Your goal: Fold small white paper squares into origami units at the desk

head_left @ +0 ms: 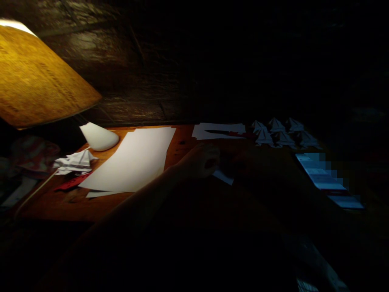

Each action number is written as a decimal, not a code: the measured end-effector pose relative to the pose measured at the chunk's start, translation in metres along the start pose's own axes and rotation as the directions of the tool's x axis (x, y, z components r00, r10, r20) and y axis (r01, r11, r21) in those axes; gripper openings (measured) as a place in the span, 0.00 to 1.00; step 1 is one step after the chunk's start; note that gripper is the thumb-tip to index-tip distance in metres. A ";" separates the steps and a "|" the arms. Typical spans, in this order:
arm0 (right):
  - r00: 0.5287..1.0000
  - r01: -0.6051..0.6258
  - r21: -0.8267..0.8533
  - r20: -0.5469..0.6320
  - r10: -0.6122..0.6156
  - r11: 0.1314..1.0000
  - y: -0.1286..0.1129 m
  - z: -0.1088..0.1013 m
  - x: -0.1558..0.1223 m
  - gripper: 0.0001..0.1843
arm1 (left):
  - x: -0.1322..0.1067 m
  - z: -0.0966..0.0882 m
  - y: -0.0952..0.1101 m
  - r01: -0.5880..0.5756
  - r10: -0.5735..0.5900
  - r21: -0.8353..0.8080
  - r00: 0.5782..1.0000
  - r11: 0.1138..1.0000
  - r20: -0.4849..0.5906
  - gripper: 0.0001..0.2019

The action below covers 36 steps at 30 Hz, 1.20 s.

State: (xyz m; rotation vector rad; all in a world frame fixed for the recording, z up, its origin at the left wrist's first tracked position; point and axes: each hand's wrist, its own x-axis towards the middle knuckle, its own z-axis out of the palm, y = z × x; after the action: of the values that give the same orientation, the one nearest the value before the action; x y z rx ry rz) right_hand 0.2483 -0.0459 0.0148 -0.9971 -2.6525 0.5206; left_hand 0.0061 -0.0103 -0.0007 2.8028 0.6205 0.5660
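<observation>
Low over the wooden table, my left hand (202,160) has its fingers curled and pinched on a small piece of white paper (224,177). Only a pale corner of that paper shows below the fingers. My right hand (241,158) is a faint dark shape just to the right of it, and its fingers are lost in shadow. Beyond the hands lies a small stack of white paper (202,130) with a dark-bladed knife (217,132) across it. Larger white sheets (136,158) spread beside my left forearm.
A lamp with an orange-yellow shade (45,81) and a white base (99,138) stands at left. Near it are a folded paper piece (75,161) and a red object (73,182). Several folded paper figures (281,138) and a lit screen (322,174) are at right.
</observation>
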 end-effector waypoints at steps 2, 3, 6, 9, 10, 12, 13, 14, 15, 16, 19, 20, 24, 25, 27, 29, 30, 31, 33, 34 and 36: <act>1.000 -0.014 -0.041 0.018 0.015 0.999 -0.001 -0.001 -0.001 0.07 | 0.001 0.003 -0.003 0.017 -0.018 -0.052 1.000 0.999 -0.021 0.03; 0.999 -0.022 -0.066 0.027 0.024 0.998 -0.001 -0.001 -0.001 0.07 | 0.001 0.004 -0.004 0.036 -0.038 -0.080 0.999 0.996 -0.029 0.03; 0.999 -0.017 -0.099 0.050 0.022 0.995 0.000 -0.002 -0.003 0.07 | 0.001 0.009 -0.008 0.123 -0.128 -0.158 0.991 0.980 -0.026 0.03; 0.998 0.012 -0.050 0.058 -0.009 0.999 -0.001 -0.003 -0.004 0.07 | 0.001 0.013 -0.008 0.204 -0.213 -0.190 0.977 0.960 -0.024 0.03; 0.998 0.020 -0.041 0.057 -0.018 0.999 -0.002 -0.004 -0.005 0.08 | 0.001 0.014 -0.008 0.221 -0.230 -0.190 0.973 0.957 -0.031 0.03; 0.998 0.034 -0.049 0.056 -0.032 0.998 -0.004 -0.006 -0.005 0.09 | 0.001 0.016 -0.007 0.248 -0.260 -0.179 0.964 0.952 -0.050 0.03; 0.998 0.042 -0.052 0.059 -0.039 0.998 -0.004 -0.007 -0.004 0.09 | 0.002 0.016 -0.006 0.262 -0.275 -0.169 0.960 0.950 -0.059 0.03; 0.997 0.049 -0.047 0.062 -0.046 0.998 -0.004 -0.008 -0.004 0.09 | 0.002 0.016 -0.006 0.277 -0.290 -0.159 0.954 0.948 -0.069 0.03; 0.996 0.056 -0.035 0.068 -0.054 0.998 -0.003 -0.008 -0.004 0.09 | 0.002 0.017 -0.005 0.292 -0.305 -0.148 0.949 0.945 -0.075 0.03; 0.995 0.062 -0.018 0.076 -0.061 0.998 -0.002 -0.008 -0.003 0.10 | 0.002 0.017 -0.004 0.308 -0.320 -0.139 0.944 0.941 -0.082 0.03; 0.994 0.072 0.008 0.083 -0.073 0.997 0.000 -0.008 -0.003 0.12 | 0.003 0.018 -0.001 0.340 -0.353 -0.129 0.930 0.932 -0.101 0.04; 0.993 0.079 0.006 0.084 -0.079 0.997 0.001 -0.007 -0.003 0.13 | 0.003 0.018 -0.001 0.345 -0.359 -0.127 0.927 0.930 -0.108 0.05; 0.995 0.081 -0.019 0.065 -0.080 0.997 -0.002 -0.007 -0.004 0.13 | 0.002 0.017 -0.001 0.343 -0.360 -0.145 0.926 0.928 -0.115 0.03; 0.995 0.081 -0.024 0.063 -0.080 0.996 -0.003 -0.008 -0.004 0.14 | 0.002 0.017 -0.002 0.345 -0.364 -0.158 0.925 0.925 -0.110 0.02; 0.994 0.086 -0.034 0.064 -0.084 0.996 -0.004 -0.008 -0.004 0.14 | 0.002 0.016 -0.003 0.361 -0.382 -0.178 0.918 0.915 -0.103 0.02; 0.994 0.090 -0.040 0.070 -0.087 0.995 -0.005 -0.008 -0.003 0.16 | 0.002 0.015 -0.004 0.384 -0.405 -0.175 0.909 0.906 -0.099 0.02; 0.995 0.080 -0.045 0.070 -0.077 0.996 -0.005 -0.008 -0.003 0.16 | 0.002 0.015 -0.004 0.396 -0.414 -0.165 0.905 0.903 -0.098 0.02; 0.995 0.069 -0.053 0.074 -0.065 0.996 -0.005 -0.009 -0.003 0.16 | 0.003 0.015 -0.004 0.404 -0.421 -0.153 0.902 0.902 -0.098 0.02; 0.996 0.056 -0.068 0.079 -0.051 0.996 -0.006 -0.009 -0.003 0.16 | 0.003 0.015 -0.003 0.419 -0.433 -0.132 0.896 0.898 -0.102 0.02; 0.996 0.053 -0.079 0.081 -0.047 0.995 -0.007 -0.009 -0.003 0.16 | 0.004 0.016 -0.003 0.428 -0.441 -0.125 0.892 0.895 -0.106 0.03; 0.996 0.052 -0.094 0.080 -0.044 0.994 -0.008 -0.010 -0.003 0.16 | 0.004 0.017 -0.002 0.449 -0.461 -0.117 0.881 0.886 -0.110 0.03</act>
State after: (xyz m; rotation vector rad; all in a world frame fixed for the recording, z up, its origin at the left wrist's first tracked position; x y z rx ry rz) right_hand 0.2493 -0.0513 0.0269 -0.9556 -2.7872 0.4336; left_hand 0.0159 -0.0089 -0.0151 2.4204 1.2072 0.6644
